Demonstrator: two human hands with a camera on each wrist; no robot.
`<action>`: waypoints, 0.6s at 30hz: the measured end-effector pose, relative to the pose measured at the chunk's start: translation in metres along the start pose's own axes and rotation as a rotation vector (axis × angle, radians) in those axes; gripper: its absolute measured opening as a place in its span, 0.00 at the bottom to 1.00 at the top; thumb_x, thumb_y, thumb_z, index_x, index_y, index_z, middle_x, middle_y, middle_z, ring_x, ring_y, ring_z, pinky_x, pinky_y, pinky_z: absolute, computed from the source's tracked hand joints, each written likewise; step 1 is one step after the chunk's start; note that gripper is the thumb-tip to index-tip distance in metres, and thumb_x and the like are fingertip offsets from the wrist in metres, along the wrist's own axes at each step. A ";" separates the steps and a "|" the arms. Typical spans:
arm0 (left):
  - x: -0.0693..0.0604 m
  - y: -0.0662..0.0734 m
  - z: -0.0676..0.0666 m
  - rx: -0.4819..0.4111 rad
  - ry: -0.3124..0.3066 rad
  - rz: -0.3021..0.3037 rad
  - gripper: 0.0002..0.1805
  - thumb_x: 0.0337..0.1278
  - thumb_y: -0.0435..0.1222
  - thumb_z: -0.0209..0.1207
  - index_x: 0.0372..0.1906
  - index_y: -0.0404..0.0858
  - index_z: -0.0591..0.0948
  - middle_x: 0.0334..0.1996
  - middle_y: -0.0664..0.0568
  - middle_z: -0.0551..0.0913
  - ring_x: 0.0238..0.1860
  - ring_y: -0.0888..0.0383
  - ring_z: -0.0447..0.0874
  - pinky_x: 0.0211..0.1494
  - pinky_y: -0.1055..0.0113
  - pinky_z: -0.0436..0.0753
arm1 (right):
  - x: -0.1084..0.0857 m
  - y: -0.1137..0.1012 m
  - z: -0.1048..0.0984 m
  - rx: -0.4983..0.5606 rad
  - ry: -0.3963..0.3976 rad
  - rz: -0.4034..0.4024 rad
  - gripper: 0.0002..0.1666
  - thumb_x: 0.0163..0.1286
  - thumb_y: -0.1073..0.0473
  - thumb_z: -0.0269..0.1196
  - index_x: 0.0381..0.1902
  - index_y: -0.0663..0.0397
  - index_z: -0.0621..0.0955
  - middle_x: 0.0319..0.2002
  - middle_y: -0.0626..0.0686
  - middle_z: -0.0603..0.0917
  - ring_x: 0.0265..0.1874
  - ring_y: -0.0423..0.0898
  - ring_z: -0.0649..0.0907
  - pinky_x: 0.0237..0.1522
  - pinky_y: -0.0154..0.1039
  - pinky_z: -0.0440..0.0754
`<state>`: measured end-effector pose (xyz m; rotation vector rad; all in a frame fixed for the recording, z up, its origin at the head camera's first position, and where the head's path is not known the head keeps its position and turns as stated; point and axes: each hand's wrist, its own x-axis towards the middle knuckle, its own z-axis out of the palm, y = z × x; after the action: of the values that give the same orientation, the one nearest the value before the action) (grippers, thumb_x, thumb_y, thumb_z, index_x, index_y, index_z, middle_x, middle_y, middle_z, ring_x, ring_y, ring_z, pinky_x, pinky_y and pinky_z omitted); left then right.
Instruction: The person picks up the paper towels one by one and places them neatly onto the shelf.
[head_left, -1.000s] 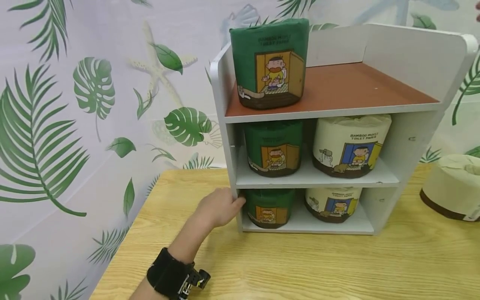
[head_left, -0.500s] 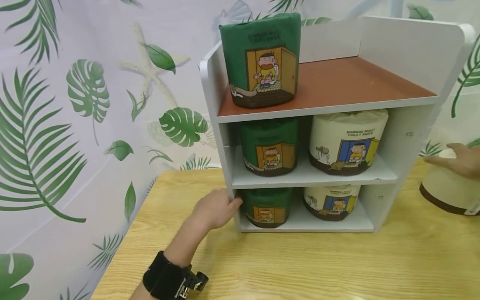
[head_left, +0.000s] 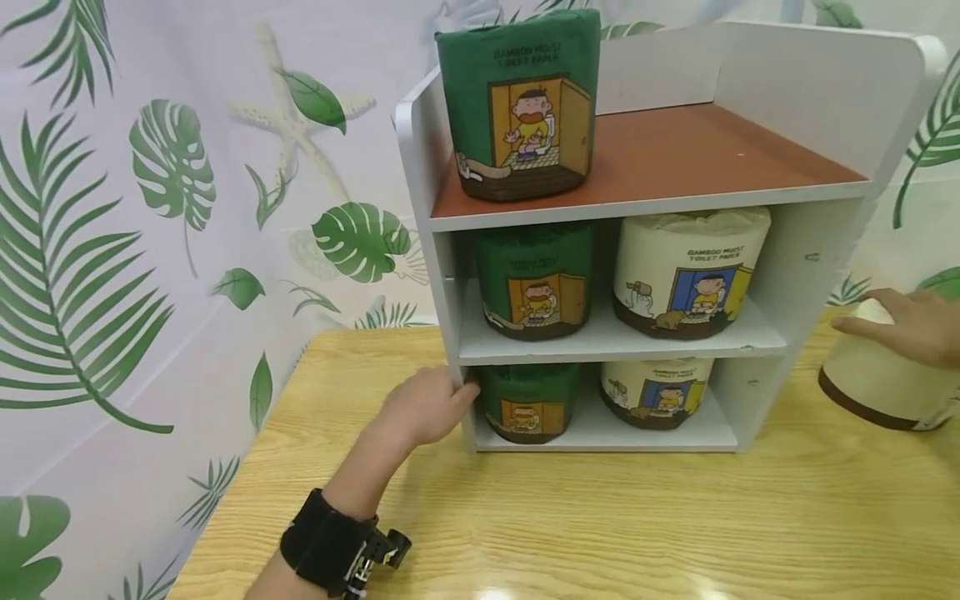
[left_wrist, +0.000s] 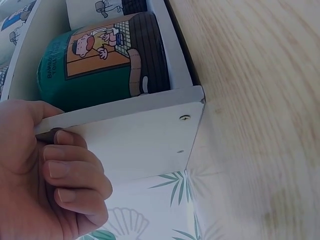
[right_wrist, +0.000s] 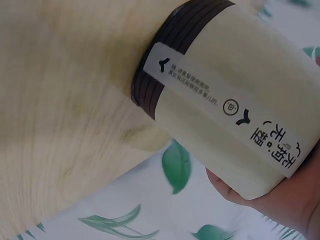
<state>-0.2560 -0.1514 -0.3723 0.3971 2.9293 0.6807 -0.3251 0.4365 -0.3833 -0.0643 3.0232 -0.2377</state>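
Observation:
My left hand (head_left: 425,406) grips the left side panel of a small white shelf unit (head_left: 630,357); in the left wrist view the thumb goes inside the panel and the curled fingers (left_wrist: 75,167) stay outside. At the right edge, my right hand (head_left: 911,325) holds a cream toilet paper roll (head_left: 870,379) from above. The right wrist view shows this roll's dark-striped base and label (right_wrist: 220,107), the hand (right_wrist: 280,205) at its other end. Whether the base touches the table, I cannot tell. A green toilet paper roll (head_left: 525,404) sits beside the left thumb in the bottom compartment.
A second green roll (head_left: 536,283) and a cream roll (head_left: 690,275) share the middle shelf. Another green roll (head_left: 521,108) stands on the red-brown top. One cream roll (head_left: 656,393) is at bottom right. Wooden table (head_left: 600,517); leaf-print cloth (head_left: 187,333) behind.
My right hand came in from the right and took hold of the cream roll, which has since shifted slightly left. The left hand keeps its grip on the panel. The head view shifted a little.

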 end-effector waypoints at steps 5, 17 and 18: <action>0.002 0.000 0.000 0.019 -0.012 -0.017 0.21 0.74 0.47 0.44 0.40 0.36 0.81 0.23 0.49 0.73 0.22 0.55 0.70 0.25 0.63 0.67 | -0.022 -0.019 0.011 -0.128 0.091 -0.116 0.46 0.76 0.34 0.47 0.65 0.74 0.62 0.60 0.87 0.64 0.54 0.84 0.68 0.49 0.77 0.67; 0.001 0.001 -0.007 0.080 -0.050 0.007 0.20 0.74 0.46 0.44 0.39 0.39 0.82 0.41 0.46 0.85 0.35 0.53 0.80 0.36 0.57 0.75 | -0.134 -0.114 0.057 -0.092 0.339 -0.438 0.36 0.57 0.38 0.71 0.59 0.44 0.75 0.53 0.54 0.78 0.47 0.58 0.78 0.34 0.54 0.75; 0.000 0.001 -0.008 0.087 -0.048 0.010 0.20 0.74 0.46 0.44 0.41 0.39 0.82 0.41 0.46 0.85 0.37 0.53 0.81 0.37 0.57 0.76 | -0.143 -0.130 0.057 -0.106 0.339 -0.468 0.36 0.55 0.37 0.71 0.59 0.40 0.75 0.53 0.49 0.78 0.47 0.55 0.78 0.32 0.52 0.76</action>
<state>-0.2572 -0.1537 -0.3648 0.4306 2.9206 0.5387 -0.1722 0.3067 -0.4040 -0.8237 3.3058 -0.1334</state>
